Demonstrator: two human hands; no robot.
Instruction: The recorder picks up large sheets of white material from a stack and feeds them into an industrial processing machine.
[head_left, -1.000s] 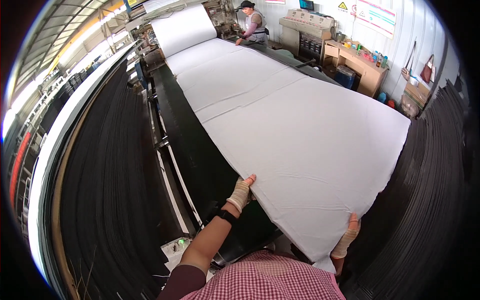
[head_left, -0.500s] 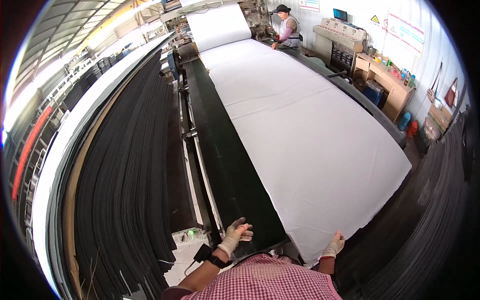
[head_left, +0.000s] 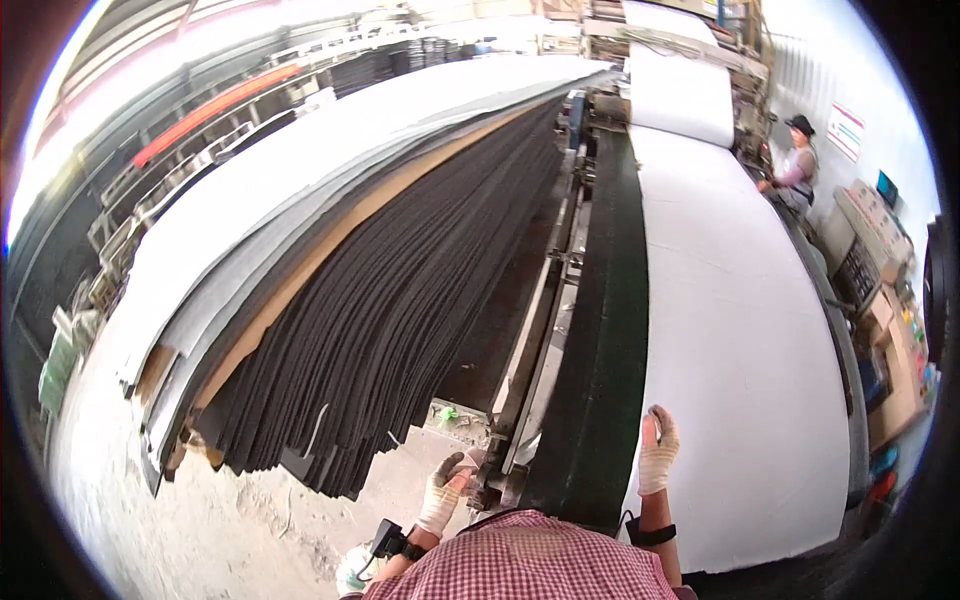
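A long white sheet (head_left: 745,330) runs away from me on a machine bed, its left edge beside a dark green belt (head_left: 598,330). My right hand (head_left: 657,450), in a pale glove with bare fingertips, is over the sheet's left edge. Its fingers point up, loosely bent, with nothing visible between them. My left hand (head_left: 447,492), gloved the same way, hovers beside the metal frame (head_left: 508,440) at the belt's near left end. Its fingers are half curled and apart, holding nothing I can see.
Left of the frame lies a fanned stack of black sheets (head_left: 390,300), with a brown sheet (head_left: 300,330) and white sheets (head_left: 300,160) beyond. A co-worker (head_left: 797,168) in a dark hat stands at the bed's far right. A control console (head_left: 868,235) and wooden desk (head_left: 895,370) stand right.
My view has swung left, shifting the sheet and belt rightward in the picture. My right hand has left the sheet's near end for its left edge; my left hand is now beside the frame.
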